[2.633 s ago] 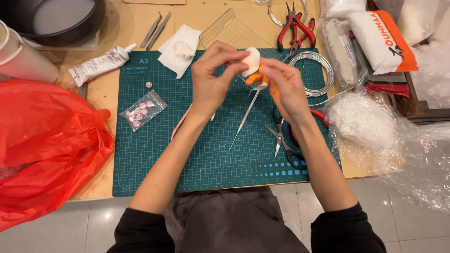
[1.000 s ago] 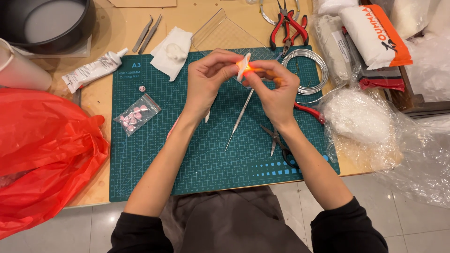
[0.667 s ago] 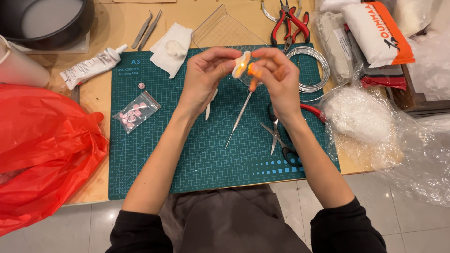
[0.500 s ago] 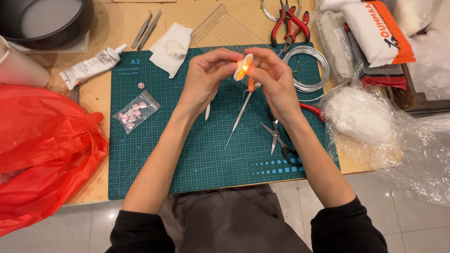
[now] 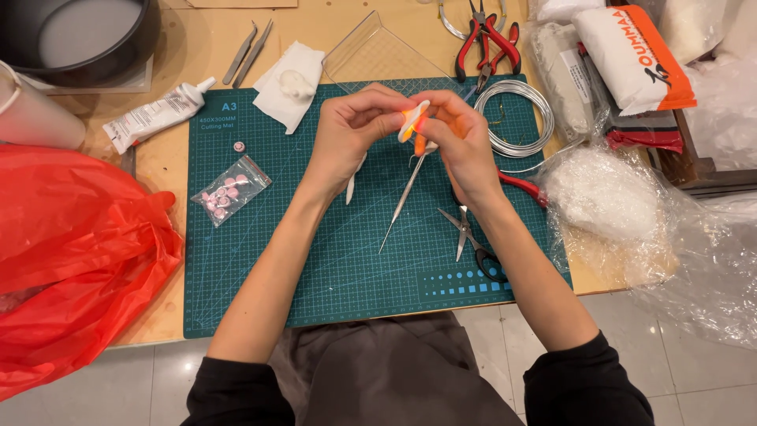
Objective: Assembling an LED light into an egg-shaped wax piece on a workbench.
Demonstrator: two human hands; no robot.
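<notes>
Wooden tabletop (image 5: 169, 170), lit warmly, is carrying a green cutting mat (image 5: 331, 260) seen from above; entries are running from the near edge outward, directions by clock face from the mat's centre.

1. Small scissors (image 5: 471, 241), at 4 o'clock, lying open-bladed on the mat, untouched.
2. Long thin needle tool (image 5: 400, 203), near centre, lying slantwise, its upper end passing under the hands.
3. Clear zip bag of small pink pieces (image 5: 230, 190), at 9 o'clock, with one loose pink piece just above it.
4. Left hand (image 5: 351, 130), at 12 o'clock, raised over the mat, fingertips pinching closed on a small white-and-orange piece (image 5: 413, 125).
5. Right hand (image 5: 464, 142), at 1 o'clock, fingers closing on the same piece from the other side; both hands are sharing it.
6. Coil of silver wire (image 5: 516, 118), at 2 o'clock, lying just beside the right hand.
7. White fibre in a clear bag (image 5: 603, 193), at 3 o'clock, off the mat.
8. Red plastic bag (image 5: 75, 252), at 9 o'clock, well apart.
9. Glue tube (image 5: 158, 114) and tweezers (image 5: 248, 51), at 10 to 11 o'clock.
10. Red-handled pliers (image 5: 493, 39), at 1 o'clock, far edge.

Step judged: fingers are shaping or joining the small piece by hand. Next move likely calls for a steady pinch and fine fingertip pressure, keeping the piece from twisting.
</notes>
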